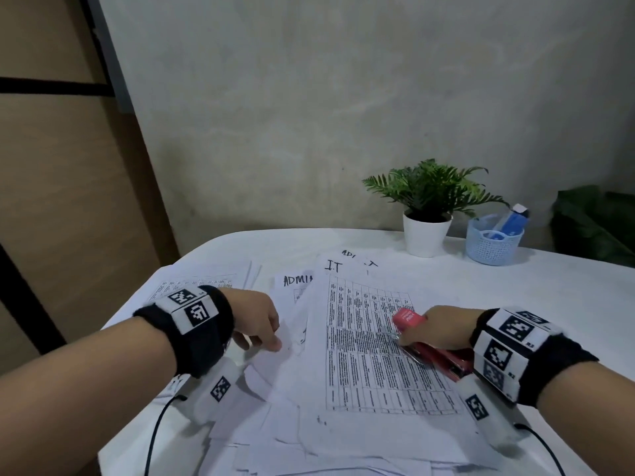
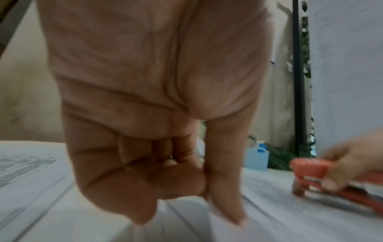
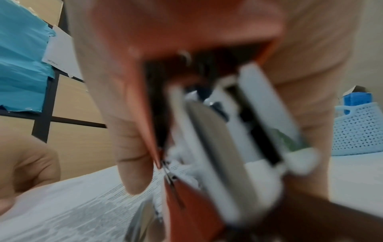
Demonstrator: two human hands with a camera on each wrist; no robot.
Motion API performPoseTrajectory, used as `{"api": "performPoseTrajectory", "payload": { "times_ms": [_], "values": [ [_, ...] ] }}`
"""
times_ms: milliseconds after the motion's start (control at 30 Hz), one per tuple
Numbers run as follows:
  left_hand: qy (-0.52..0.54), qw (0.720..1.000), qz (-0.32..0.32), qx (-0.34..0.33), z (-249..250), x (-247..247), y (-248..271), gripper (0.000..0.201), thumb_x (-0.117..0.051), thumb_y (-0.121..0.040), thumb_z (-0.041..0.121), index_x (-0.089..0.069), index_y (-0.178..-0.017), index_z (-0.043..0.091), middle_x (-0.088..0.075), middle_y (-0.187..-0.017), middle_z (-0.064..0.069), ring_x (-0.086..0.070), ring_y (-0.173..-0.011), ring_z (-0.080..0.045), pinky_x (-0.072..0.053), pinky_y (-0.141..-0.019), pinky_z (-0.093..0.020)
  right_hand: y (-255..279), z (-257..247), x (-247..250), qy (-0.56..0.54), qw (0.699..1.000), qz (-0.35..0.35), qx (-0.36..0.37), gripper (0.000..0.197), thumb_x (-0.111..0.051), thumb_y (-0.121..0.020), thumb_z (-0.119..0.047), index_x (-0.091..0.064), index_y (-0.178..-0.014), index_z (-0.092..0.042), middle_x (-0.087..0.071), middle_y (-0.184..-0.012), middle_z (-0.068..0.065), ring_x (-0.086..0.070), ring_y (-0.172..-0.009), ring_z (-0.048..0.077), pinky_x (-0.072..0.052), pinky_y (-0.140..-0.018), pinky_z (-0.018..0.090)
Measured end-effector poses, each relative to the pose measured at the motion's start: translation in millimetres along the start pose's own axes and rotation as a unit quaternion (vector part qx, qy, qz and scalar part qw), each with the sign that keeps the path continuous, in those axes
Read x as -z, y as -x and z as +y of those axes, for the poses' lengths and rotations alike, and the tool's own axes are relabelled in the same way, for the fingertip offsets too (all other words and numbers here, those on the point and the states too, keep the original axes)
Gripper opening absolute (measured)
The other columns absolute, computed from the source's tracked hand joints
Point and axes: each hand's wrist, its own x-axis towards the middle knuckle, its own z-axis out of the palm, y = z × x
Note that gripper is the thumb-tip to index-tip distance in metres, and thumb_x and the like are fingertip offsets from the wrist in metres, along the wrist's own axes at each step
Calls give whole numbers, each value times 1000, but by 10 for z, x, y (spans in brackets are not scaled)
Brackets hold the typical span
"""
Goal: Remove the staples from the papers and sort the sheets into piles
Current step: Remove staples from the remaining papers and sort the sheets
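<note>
Head view high, facing down over desk (image 1: 515, 286); wrist views low, close behind fingers (image 2: 225, 188); shared: red stapler (image 1: 429, 345).

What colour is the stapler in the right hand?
The stapler is red, gripped by the right hand; the head view shows it best.

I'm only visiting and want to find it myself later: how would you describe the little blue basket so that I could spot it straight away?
Look to the far right of the white table, near the grey wall. There, just right of the potted plant in its white pot, stands the pale blue basket. It is round, its wall is full of small holes, and blue items stick out of its top.
</note>
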Motion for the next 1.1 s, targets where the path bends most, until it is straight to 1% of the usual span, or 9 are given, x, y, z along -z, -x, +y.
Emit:
{"api": "performPoseTrajectory", "payload": {
  "times_ms": [167, 267, 367, 567, 667, 767, 933, 1000, 1100],
  "values": [
    [-70, 994, -86, 12, 44, -86, 65, 34, -75, -76, 43, -50, -67, 21, -66, -65, 7, -56, -58, -4, -48, -64, -15, 24, 74, 5, 3, 1000, -15, -4, 33, -62, -83, -44, -65, -86, -12, -69, -64, -2, -63, -50, 12, -50, -56, 18],
    [-29, 995, -97, -10, 82, -73, 73, 43, -75, -73, 48, -51, -92, 18, -68, -83, -2, -61, -68, -10, -52, -72, -20, 21, 96, 7, -4, 1000, -17, -2, 33, -64, -81, -46, -65, -86, -13, -70, -68, -1, -63, -51, 11, -50, -58, 19],
    [6, 999, -31, -10, 109, -37, -38, 50, -66, -78, 51, -45, -114, 22, -70, -80, -3, -61, -72, -12, -52, -80, -23, 13, 96, 4, -11, 1000, 0, 5, 31, -65, -81, -44, -66, -89, -14, -69, -68, -3, -62, -51, 8, -49, -55, 17],
    [-23, 998, 51, 14, 170, -100, -243, 52, -75, -73, 43, -43, -110, 23, -65, -86, 7, -58, -74, -14, -50, -83, -30, -62, 115, 32, -7, 999, 29, 12, 41, -68, -76, -51, -69, -94, -14, -73, -79, -1, -64, -60, 10, -52, -65, 21],
    [4, 998, 52, 22, 167, -109, -250, 43, -73, -80, 34, -46, -111, 22, -68, -106, 0, -64, -73, -16, -54, -75, -27, -84, 128, 94, 5, 999, 34, -3, 49, -68, -71, -57, -71, -91, -12, -74, -84, 3, -66, -64, 15, -53, -72, 24],
    [59, 996, 56, 37, 72, -43, -204, 38, -68, -86, 22, -52, -120, 15, -64, -112, -7, -70, -88, -26, -58, -83, -34, -71, 175, 168, 9, 999, 41, -16, 50, -67, -73, -57, -70, -92, -11, -74, -85, 4, -67, -66, 16, -53, -70, 23],
    [138, 988, 35, 56, -114, -31, -121, 49, -74, -76, 4, -50, -117, 14, -65, -96, -13, -67, -77, -28, -59, -70, -33, -44, 288, 229, -39, 999, 12, -22, 48, -65, -76, -54, -74, -87, -8, -75, -83, 6, -67, -67, 18, -55, -78, 29],
    [158, 986, 13, 55, -91, -57, -84, 61, -80, -67, 6, -46, -116, 14, -64, -102, -20, -66, -77, -32, -58, -67, -36, -63, 286, 193, -37, 999, -4, -19, 45, -65, -77, -53, -73, -84, -9, -75, -86, 8, -67, -67, 19, -54, -78, 31],
    [128, 991, 9, 29, -9, -93, -55, 51, -79, -68, 22, -51, -108, 11, -64, -99, -9, -69, -93, -30, -59, -80, -39, -76, 208, 127, -38, 999, -2, -10, 49, -67, -74, -53, -71, -90, -6, -74, -89, 9, -67, -70, 20, -54, -79, 33]
  ]
}}
